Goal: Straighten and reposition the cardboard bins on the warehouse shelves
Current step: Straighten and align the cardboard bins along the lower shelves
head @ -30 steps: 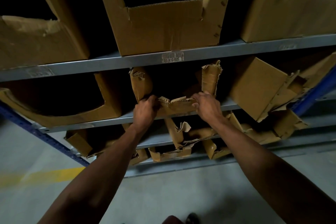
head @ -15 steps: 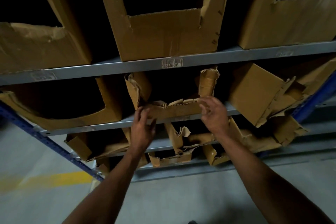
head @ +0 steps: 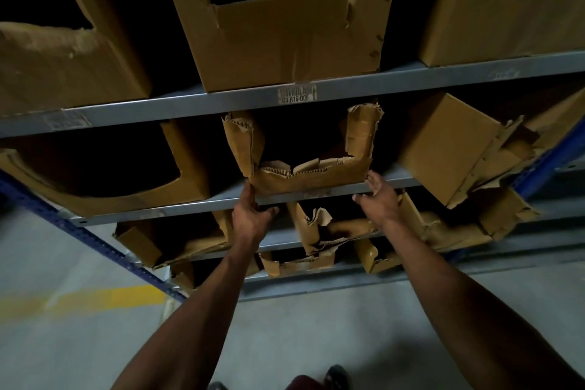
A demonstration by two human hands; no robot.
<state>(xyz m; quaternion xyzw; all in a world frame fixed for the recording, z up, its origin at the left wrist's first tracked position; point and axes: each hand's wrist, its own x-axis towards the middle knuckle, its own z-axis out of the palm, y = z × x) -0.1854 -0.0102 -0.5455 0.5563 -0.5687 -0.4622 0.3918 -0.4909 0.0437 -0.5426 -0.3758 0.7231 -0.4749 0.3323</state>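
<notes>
Hands (head: 253, 218) lower, torn bin (head: 311, 179) released

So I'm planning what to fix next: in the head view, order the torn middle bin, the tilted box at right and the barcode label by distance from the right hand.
1. Torn middle bin, touching the right hand, just left.
2. Tilted box, up and right.
3. Barcode label, on the shelf edge above.

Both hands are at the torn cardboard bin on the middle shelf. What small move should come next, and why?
Probably push the torn brown cardboard bin gently backward. Its front sits at the grey metal shelf edge, and the open left hand and right hand already touch its lower corners.
</notes>
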